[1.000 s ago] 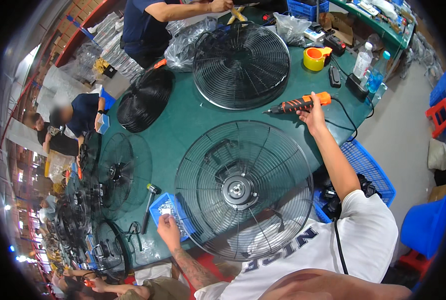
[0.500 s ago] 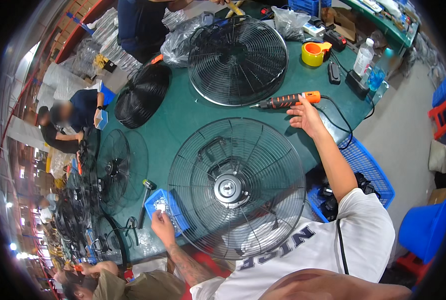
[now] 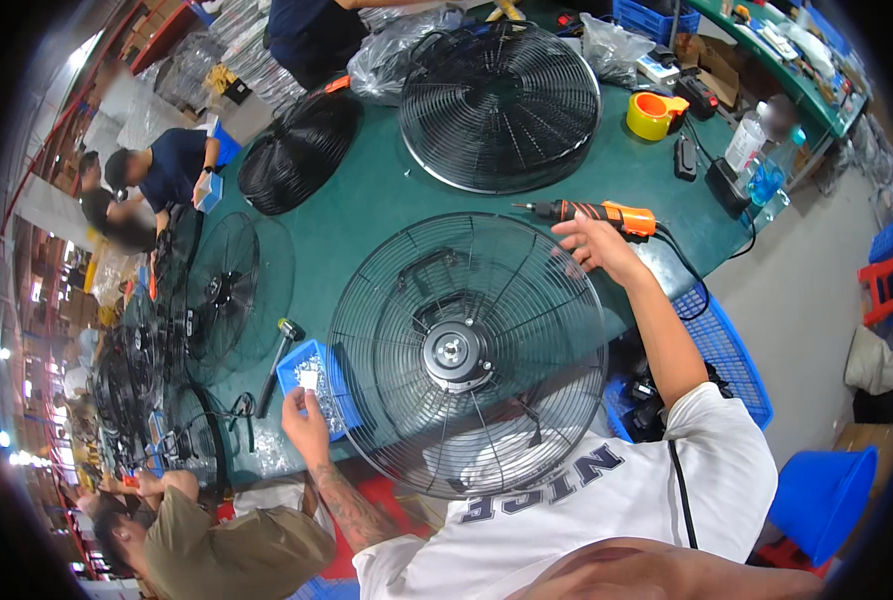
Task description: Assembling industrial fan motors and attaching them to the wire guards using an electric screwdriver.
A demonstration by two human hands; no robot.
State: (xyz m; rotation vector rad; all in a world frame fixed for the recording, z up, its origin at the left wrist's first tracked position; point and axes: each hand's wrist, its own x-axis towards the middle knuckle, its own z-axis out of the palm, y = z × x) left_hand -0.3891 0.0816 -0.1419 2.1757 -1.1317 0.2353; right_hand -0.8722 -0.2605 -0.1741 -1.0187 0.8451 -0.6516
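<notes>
In front of me a black wire fan guard (image 3: pixel 386 300) lies on the green table, a silver-and-black motor (image 3: pixel 454 355) at its centre. My left hand (image 3: pixel 306 425) is at the near edge of a blue bin (image 3: pixel 338 415) of small metal parts. Its thumb and fingers are pinched beside a small white piece; what they hold is too small to tell. Beyond the guard's far right rim lies an orange-and-black electric screwdriver (image 3: pixel 621 217), its cord trailing right. My right hand (image 3: pixel 598 248) is just on the near side of it, fingers apart, not wrapped round it, fingertips over the rim.
A hammer (image 3: pixel 280 368) lies left of the bin. Farther off are stacked fan guards (image 3: pixel 501 105), a dark guard (image 3: pixel 299 150), yellow tape (image 3: pixel 650 118) and bottles (image 3: pixel 745 138). A blue basket (image 3: pixel 721 350) of black parts stands at right. Co-workers (image 3: pixel 171 165) are at left.
The view has shifted a little. My right hand has slid left along the screwdriver, from its orange end toward the guard's rim. My left hand stays pinched at the bin.
</notes>
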